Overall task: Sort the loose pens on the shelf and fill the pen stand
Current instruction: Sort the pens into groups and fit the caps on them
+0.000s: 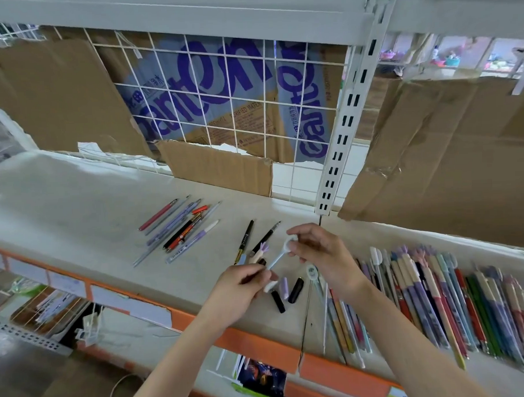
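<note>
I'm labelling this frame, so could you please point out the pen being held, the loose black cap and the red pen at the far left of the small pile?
held pen [277, 257]: head view, mid-barrel between the hands.
black cap [296, 290]: head view, middle of the cap.
red pen [158, 215]: head view, mid-barrel.

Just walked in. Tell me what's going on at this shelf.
A person is sorting pens on a white shelf. Both hands hold one light blue pen over the shelf: the left hand pinches its lower end, the right hand grips its white topper. A small group of pens lies to the left, a big row of pens to the right, and loose caps lie below the hands. No pen stand is visible.
</note>
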The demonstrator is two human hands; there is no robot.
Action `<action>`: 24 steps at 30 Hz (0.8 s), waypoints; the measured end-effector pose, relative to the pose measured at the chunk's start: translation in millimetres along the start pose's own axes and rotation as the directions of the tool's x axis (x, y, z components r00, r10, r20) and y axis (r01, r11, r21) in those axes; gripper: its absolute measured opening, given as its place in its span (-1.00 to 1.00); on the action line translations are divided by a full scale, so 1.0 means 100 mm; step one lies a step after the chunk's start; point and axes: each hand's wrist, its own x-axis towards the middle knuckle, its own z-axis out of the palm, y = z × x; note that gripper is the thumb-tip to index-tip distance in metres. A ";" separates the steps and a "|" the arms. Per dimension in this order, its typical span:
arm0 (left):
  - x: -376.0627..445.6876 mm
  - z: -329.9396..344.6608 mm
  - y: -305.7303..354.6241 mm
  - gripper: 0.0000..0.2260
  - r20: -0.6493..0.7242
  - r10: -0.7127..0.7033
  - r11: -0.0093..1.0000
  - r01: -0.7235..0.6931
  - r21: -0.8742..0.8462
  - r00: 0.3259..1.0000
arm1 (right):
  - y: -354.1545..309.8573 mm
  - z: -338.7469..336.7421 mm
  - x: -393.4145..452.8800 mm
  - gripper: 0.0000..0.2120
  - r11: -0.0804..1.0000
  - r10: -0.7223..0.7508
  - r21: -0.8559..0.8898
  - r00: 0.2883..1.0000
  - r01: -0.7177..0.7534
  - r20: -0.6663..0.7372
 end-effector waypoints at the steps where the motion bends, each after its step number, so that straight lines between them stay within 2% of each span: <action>1: 0.00 0.00 0.00 -0.79 -0.010 -0.004 1.000 0.004 -0.020 1.000 | 0.00 0.02 -0.02 -0.84 1.000 -0.004 0.002 1.000 0.004 0.008; 4: 0.02 0.05 0.04 -0.80 -0.072 0.014 1.000 -0.015 -0.016 0.997 | 0.00 0.11 -0.05 -0.84 0.999 -0.008 0.035 1.000 0.009 -0.022; 8: 0.06 0.22 0.07 -0.84 -0.260 0.210 0.955 -0.141 0.263 0.942 | -0.01 0.19 -0.06 -0.87 0.993 -0.031 0.107 0.994 0.043 -0.107; 11: 0.07 0.37 0.07 -0.73 -0.315 0.370 0.882 -0.223 0.415 0.874 | -0.05 0.17 -0.01 -0.84 0.997 -0.053 0.043 0.987 0.061 -0.154; 13: 0.13 0.42 0.04 -0.68 -0.244 0.378 0.869 -0.252 0.426 0.893 | -0.07 0.12 0.02 -0.86 0.996 -0.056 -0.076 0.984 0.044 -0.170; 15: 0.19 0.46 0.05 -0.71 -0.144 0.368 0.841 -0.263 0.474 0.919 | -0.10 0.03 0.04 -0.87 0.975 -0.072 -0.219 0.977 0.028 -0.199; 18: 0.20 0.50 -0.01 -0.66 -0.023 0.355 0.605 -0.211 0.768 0.935 | -0.15 -0.14 0.03 -0.87 0.906 -0.119 -0.423 0.972 0.022 -0.203; 20: 0.19 0.48 -0.09 -0.70 0.018 0.324 0.505 -0.189 0.842 0.946 | -0.15 -0.20 -0.01 -0.84 0.843 -0.099 -0.538 0.979 -0.012 -0.177; 24: 0.19 0.32 -0.25 -0.90 0.008 0.466 0.475 -0.258 0.841 0.885 | -0.09 -0.17 -0.03 -0.73 0.818 -0.034 -0.571 0.985 -0.069 -0.167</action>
